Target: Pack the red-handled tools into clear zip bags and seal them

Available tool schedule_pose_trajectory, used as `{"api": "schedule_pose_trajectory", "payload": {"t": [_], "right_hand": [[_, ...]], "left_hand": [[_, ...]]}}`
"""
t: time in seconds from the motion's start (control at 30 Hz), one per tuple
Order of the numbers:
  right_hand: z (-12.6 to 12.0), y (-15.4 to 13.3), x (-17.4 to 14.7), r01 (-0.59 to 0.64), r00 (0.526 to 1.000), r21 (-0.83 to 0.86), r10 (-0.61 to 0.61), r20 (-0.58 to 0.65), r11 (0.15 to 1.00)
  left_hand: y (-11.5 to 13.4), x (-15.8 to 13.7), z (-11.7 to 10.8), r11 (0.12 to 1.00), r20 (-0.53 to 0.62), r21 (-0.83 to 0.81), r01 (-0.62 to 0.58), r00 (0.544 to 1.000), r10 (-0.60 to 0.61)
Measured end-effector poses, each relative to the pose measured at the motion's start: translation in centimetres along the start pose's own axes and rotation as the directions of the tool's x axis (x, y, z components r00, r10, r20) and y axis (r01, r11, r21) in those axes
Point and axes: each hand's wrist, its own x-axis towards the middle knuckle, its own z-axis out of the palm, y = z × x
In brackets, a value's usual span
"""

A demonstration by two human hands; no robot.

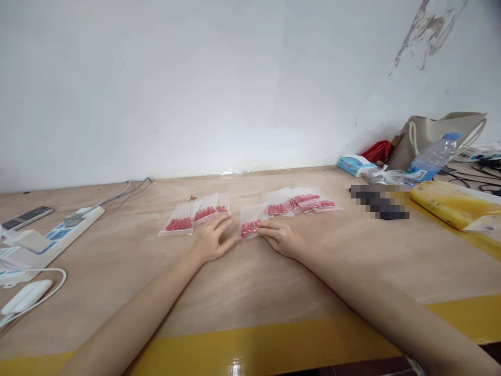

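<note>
A small clear zip bag [250,220] with several red pieces inside lies flat in the middle of the table. My right hand [279,236] has its fingers together at the bag's lower right corner, closed on that edge. On the other side, my left hand [214,237] is open, thumb and fingers apart, its thumb close to the same bag. Just beyond the left fingers are more such bags [205,210], overlapping, with another bag [178,223] at their left. A fanned group of similar bags [299,201] lies beyond my right hand. What the red pieces are, I cannot tell.
At the left lie a power strip [74,227], a dark handheld device [27,218] and a white cabled item [27,297]. To the right are a blue box [355,164], a plastic bottle [436,156], a grey bag [434,130] and a yellow packet [450,203]. A wall closes the back.
</note>
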Motion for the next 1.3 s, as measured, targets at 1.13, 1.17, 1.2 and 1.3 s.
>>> {"api": "schedule_pose_trajectory", "payload": {"t": [1.13, 1.17, 1.2, 1.3], "right_hand": [[-1.1, -0.6, 0.2, 0.030, 0.998, -0.415, -0.049, -0.036, 0.909], [-1.0, -0.7, 0.3, 0.028, 0.998, -0.405, -0.048, -0.038, 0.914], [-1.0, -0.8, 0.4, 0.027, 0.998, -0.401, -0.045, -0.035, 0.916], [-0.6, -1.4, 0.9, 0.050, 0.999, -0.434, -0.053, 0.004, 0.900]], "left_hand": [[2.2, 0.7, 0.5, 0.950, -0.179, 0.200, -0.240, 0.944, 0.277], [2.3, 0.8, 0.5, 0.955, -0.182, 0.185, -0.233, 0.947, 0.266], [2.4, 0.9, 0.5, 0.960, -0.181, 0.169, -0.225, 0.950, 0.255], [3.0, 1.3, 1.0, 0.963, -0.172, 0.124, -0.240, 0.950, 0.259]]}}
